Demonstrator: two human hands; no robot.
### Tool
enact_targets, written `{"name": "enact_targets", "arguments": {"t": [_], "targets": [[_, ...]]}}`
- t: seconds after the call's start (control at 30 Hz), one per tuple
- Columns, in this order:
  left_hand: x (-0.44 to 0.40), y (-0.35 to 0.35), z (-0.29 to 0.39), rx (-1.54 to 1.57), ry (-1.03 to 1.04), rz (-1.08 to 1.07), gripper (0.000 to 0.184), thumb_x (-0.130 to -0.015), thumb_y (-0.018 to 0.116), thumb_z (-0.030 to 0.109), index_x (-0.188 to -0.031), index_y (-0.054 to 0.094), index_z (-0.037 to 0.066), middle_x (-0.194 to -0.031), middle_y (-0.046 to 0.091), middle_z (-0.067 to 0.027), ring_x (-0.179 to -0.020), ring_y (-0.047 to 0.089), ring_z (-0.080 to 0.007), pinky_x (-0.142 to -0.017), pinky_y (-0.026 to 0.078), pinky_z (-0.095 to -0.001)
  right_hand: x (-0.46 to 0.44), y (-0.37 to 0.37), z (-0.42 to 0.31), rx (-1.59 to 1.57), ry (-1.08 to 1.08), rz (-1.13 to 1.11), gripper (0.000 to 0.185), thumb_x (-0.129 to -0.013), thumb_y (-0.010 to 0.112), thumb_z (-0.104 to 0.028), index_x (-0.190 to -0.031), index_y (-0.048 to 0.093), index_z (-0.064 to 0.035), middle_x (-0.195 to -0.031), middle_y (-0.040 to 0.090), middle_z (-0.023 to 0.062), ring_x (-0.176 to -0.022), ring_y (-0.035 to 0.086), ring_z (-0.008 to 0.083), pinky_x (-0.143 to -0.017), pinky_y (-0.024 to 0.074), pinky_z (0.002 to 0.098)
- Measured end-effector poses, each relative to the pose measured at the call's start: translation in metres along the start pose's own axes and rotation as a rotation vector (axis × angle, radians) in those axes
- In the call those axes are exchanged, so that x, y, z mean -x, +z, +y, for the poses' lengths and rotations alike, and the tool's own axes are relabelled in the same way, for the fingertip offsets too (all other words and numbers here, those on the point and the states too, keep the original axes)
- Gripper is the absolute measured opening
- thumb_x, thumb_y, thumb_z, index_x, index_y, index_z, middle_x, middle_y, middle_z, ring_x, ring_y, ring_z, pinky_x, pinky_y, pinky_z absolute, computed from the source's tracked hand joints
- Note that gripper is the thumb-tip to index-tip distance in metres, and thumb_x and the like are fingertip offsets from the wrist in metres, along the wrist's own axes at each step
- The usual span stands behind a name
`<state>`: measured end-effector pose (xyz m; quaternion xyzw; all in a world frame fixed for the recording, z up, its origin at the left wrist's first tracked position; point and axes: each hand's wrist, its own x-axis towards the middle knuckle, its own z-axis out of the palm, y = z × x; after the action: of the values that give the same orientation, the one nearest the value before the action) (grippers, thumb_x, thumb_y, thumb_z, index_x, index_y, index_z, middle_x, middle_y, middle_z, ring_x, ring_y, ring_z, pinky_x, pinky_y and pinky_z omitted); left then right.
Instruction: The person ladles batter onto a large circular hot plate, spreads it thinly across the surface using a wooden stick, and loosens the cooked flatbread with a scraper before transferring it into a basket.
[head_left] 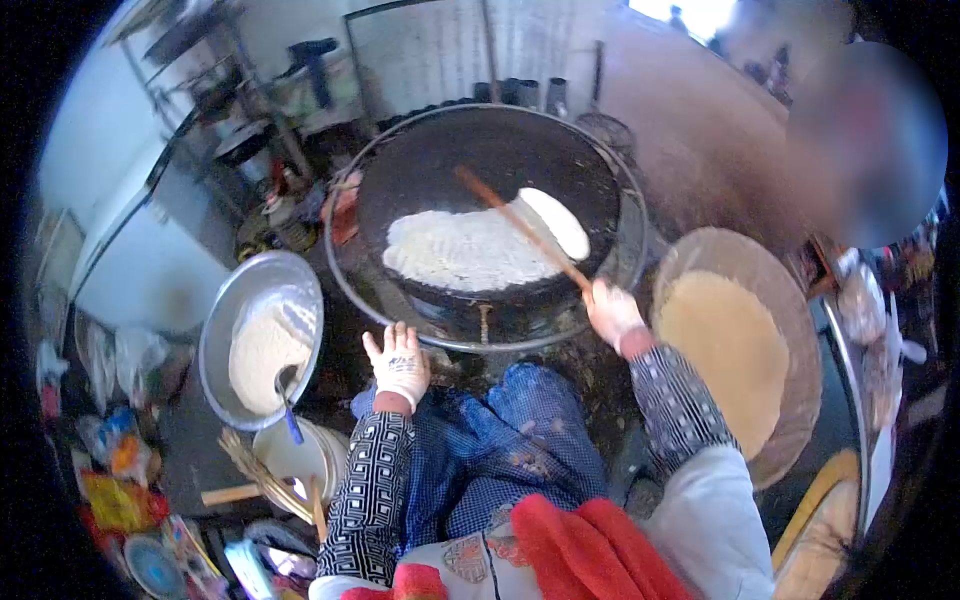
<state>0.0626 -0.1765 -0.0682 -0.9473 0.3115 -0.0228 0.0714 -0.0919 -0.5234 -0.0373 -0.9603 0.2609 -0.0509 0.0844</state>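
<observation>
My right hand (pixel 614 312), in a pale glove, is closed around the near end of a long wooden spreader (pixel 515 222). The spreader slants to the upper left across a layer of white batter (pixel 440 250) on the large round black griddle (pixel 440 150). Right of the spreader, the batter forms a thicker, smoother oval lobe; the left part is thin and uneven. My left hand (pixel 402 368), gloved too, has its fingers spread at the near left rim of the griddle and holds nothing. I cannot tell whether it touches the rim.
Left stands a metal bowl (pixel 212 340) of pale batter with a blue-handled ladle (pixel 291 420). A white bucket (pixel 328 455) with a straw brush (pixel 255 465) is below it. Right is a wide basin (pixel 795 350) of tan batter. Another person (pixel 870 150), blurred, is at the upper right.
</observation>
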Motion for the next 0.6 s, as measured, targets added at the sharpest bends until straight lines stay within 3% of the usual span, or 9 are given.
{"name": "enact_targets", "arguments": {"t": [0.07,0.17,0.23,0.3,0.37,0.43,0.53,0.57,0.6], "targets": [[-0.002,0.006,-0.002,0.033,-0.031,0.012,0.056,-0.088,0.049,0.031,-0.138,0.046,0.004,-0.148,0.041,-0.0119,-0.138,0.035,-0.0278,-0.112,0.007,-0.0651,0.019,0.022,0.007,0.031,-0.139,-0.126,0.027,-0.096,0.046,-0.032,-0.095,0.051,-0.0052,-0.078,0.065,0.0258,-0.075,0.065,0.0429,-0.069,0.0515,0.052],[-0.006,0.015,-0.006,0.043,-0.074,0.068,0.049,-0.089,0.045,0.023,-0.134,0.048,0.004,-0.146,0.043,-0.012,-0.137,0.036,-0.0269,-0.111,0.011,-0.0654,0.002,0.019,0.042,0.056,0.195,-0.038,0.032,-0.096,0.045,-0.033,-0.096,0.059,-0.0042,-0.083,0.066,0.0251,-0.079,0.065,0.0426,-0.07,0.0521,0.0529],[-0.01,0.027,-0.013,0.049,-0.083,0.157,0.046,-0.085,0.054,0.023,-0.128,0.052,0.005,-0.141,0.048,-0.0113,-0.131,0.042,-0.027,-0.109,0.016,-0.0663,-0.011,0.022,0.056,0.159,0.125,0.009,0.03,-0.097,0.046,-0.033,-0.099,0.056,-0.0045,-0.079,0.067,0.0231,-0.073,0.065,0.043,-0.065,0.0523,0.0522],[-0.012,0.026,-0.014,0.047,-0.115,0.105,0.046,-0.086,0.053,0.021,-0.13,0.051,0.006,-0.143,0.046,-0.0098,-0.134,0.039,-0.0263,-0.109,0.015,-0.0661,0.001,0.029,0.052,0.187,0.004,0.09,0.031,-0.097,0.047,-0.034,-0.102,0.054,-0.004,-0.08,0.066,0.024,-0.073,0.064,0.0434,-0.065,0.0518,0.0523],[-0.012,0.04,-0.019,0.056,-0.147,0.11,0.047,-0.088,0.051,0.021,-0.133,0.049,0.007,-0.146,0.044,-0.0095,-0.136,0.037,-0.0256,-0.11,0.013,-0.0657,0.019,0.036,0.041,0.214,-0.034,0.029,0.031,-0.096,0.047,-0.034,-0.103,0.053,-0.0042,-0.081,0.066,0.0249,-0.075,0.064,0.0438,-0.066,0.0512,0.0531],[-0.01,0.029,-0.023,0.073,-0.187,0.013,0.048,-0.092,0.046,0.019,-0.138,0.044,0.007,-0.15,0.038,-0.0092,-0.138,0.035,-0.0261,-0.111,0.011,-0.0646,0.019,0.06,0.065,0.137,0.112,0.012,0.028,-0.097,0.044,-0.034,-0.103,0.054,-0.0077,-0.078,0.065,0.0245,-0.076,0.064,0.0436,-0.067,0.0504,0.0539],[0.0,0.015,-0.021,0.009,-0.248,-0.061,0.048,-0.093,0.045,0.022,-0.138,0.044,0.005,-0.15,0.037,-0.0092,-0.14,0.03,-0.024,-0.112,0.012,-0.0647,0.026,0.073,0.072,0.182,0.076,0.159,0.028,-0.096,0.047,-0.034,-0.096,0.055,-0.0072,-0.078,0.065,0.0254,-0.074,0.063,0.0446,-0.067,0.0505,0.0538],[0.013,0.001,-0.01,-0.078,-0.209,-0.095,0.05,-0.093,0.048,0.026,-0.139,0.044,0.005,-0.148,0.038,-0.0112,-0.139,0.03,-0.0245,-0.112,0.013,-0.0643,0.037,0.07,0.067,0.165,0.034,0.193,0.028,-0.096,0.047,-0.034,-0.094,0.054,-0.0067,-0.078,0.064,0.0261,-0.073,0.063,0.0451,-0.067,0.0504,0.0543],[0.005,0.03,0.009,-0.194,-0.145,0.083,0.042,-0.091,0.051,0.029,-0.125,0.047,0.005,-0.132,0.044,-0.0109,-0.126,0.037,-0.0251,-0.106,0.022,-0.0605,0.052,0.067,0.064,0.148,-0.003,0.206,0.027,-0.096,0.049,-0.033,-0.095,0.053,-0.0064,-0.076,0.064,0.0261,-0.07,0.062,0.0453,-0.065,0.0493,0.0559]]}}
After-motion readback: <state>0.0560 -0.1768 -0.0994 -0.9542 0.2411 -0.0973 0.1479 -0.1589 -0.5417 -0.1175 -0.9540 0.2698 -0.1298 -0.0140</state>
